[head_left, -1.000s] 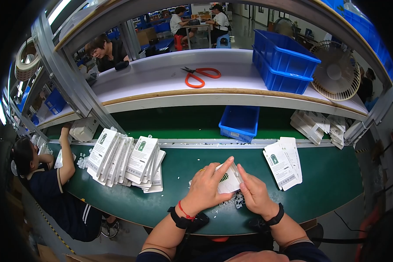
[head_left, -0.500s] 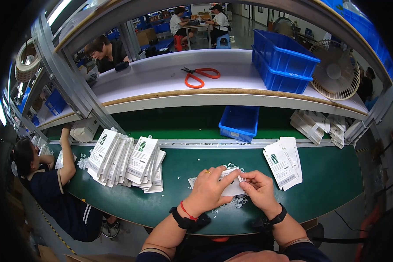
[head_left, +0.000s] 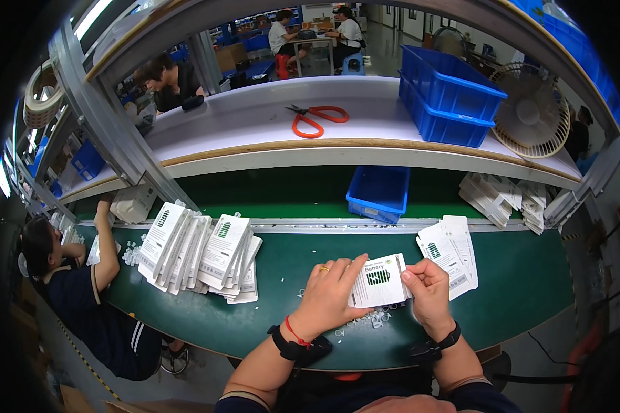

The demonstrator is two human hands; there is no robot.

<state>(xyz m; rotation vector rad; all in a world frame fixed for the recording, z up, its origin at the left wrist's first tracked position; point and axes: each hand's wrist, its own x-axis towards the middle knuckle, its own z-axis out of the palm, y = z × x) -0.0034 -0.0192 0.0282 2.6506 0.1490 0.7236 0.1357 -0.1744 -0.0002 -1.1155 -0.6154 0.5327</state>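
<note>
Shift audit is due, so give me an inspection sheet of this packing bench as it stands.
Surface: green conveyor belt, flat, with small clear plastic scraps by the hands.
Job's things: white printed package held between left hand and right hand.
Clutter: fanned stack of white packages at left, smaller pile at right.
Grippers: both hands grip the package; dark wristbands on both wrists.
Cables: nothing seen.
Surroundings: orange-handled scissors, blue bins and a fan on the shelf; a seated co-worker at left.
</note>
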